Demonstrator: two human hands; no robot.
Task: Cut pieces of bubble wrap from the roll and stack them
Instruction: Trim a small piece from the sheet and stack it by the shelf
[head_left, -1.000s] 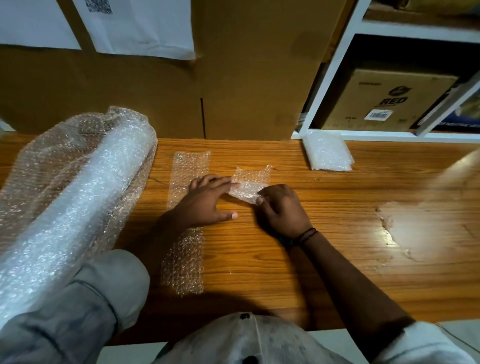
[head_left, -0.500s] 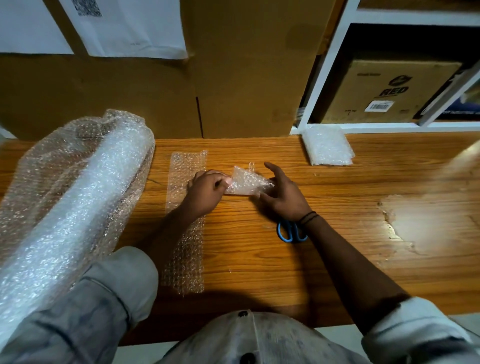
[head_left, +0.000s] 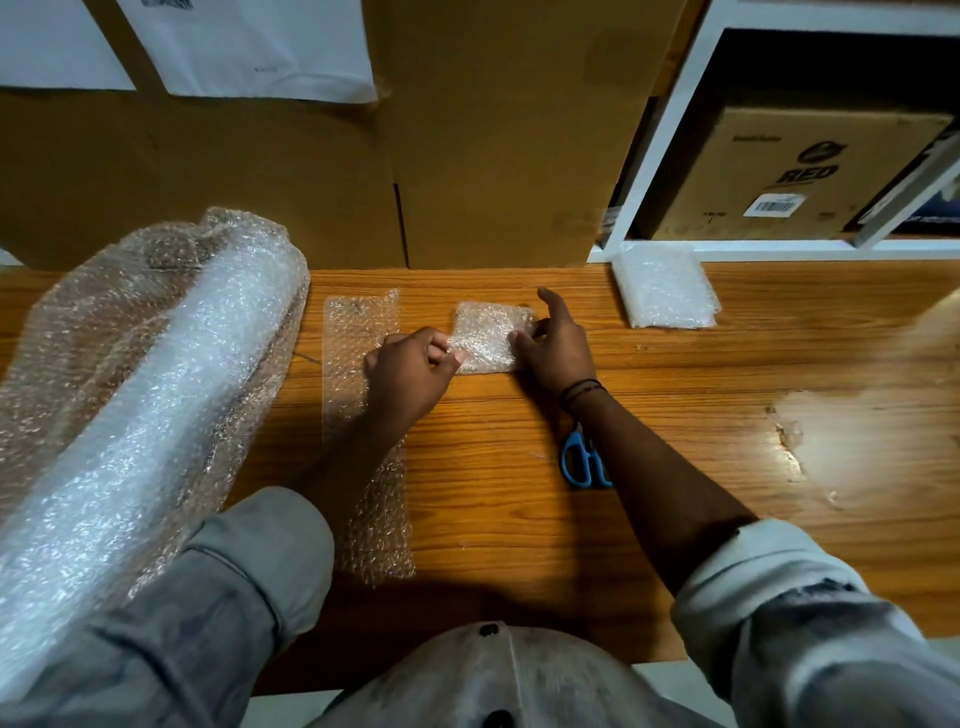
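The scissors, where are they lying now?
In the head view, the scissors lie on the table right of centre, partly under the right forearm; only the blue handles show.

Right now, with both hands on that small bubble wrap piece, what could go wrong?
The scissors lie under the right forearm; drawing the arm back could knock them. The small piece is pinched at its edges by the left hand and right hand, so it may crumple before reaching the stack. The left forearm crosses the cut strip and might drag it.

"RED" on cardboard box (head_left: 795, 171), probably barcode sticker (head_left: 774, 204)
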